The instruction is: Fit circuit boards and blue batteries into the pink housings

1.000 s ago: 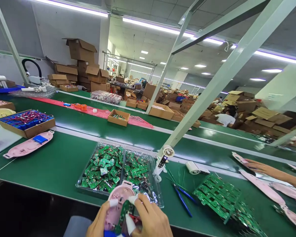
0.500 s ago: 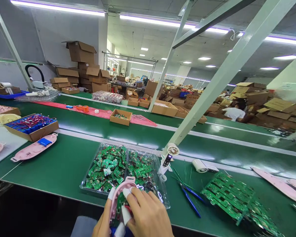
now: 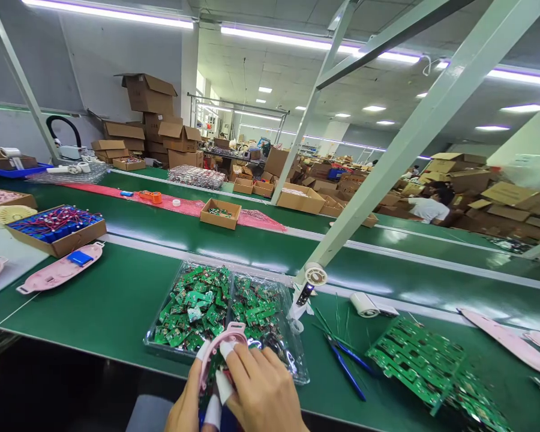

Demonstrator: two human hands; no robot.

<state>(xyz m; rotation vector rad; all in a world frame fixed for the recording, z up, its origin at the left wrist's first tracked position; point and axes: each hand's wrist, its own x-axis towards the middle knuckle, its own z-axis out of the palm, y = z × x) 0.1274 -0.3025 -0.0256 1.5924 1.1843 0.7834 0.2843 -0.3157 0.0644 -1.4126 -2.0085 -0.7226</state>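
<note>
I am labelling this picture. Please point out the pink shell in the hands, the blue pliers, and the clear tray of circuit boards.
pink shell [image 3: 227, 332], head view, rounded top edge.
blue pliers [image 3: 348, 375], head view, handle.
clear tray [image 3: 299, 369], head view, right rim.

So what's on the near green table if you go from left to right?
Pink plastic shell with a blue battery → clear tray of small green circuit boards → blue-handled cutters → pile of green circuit board panels → long pink plastic shells.
</note>
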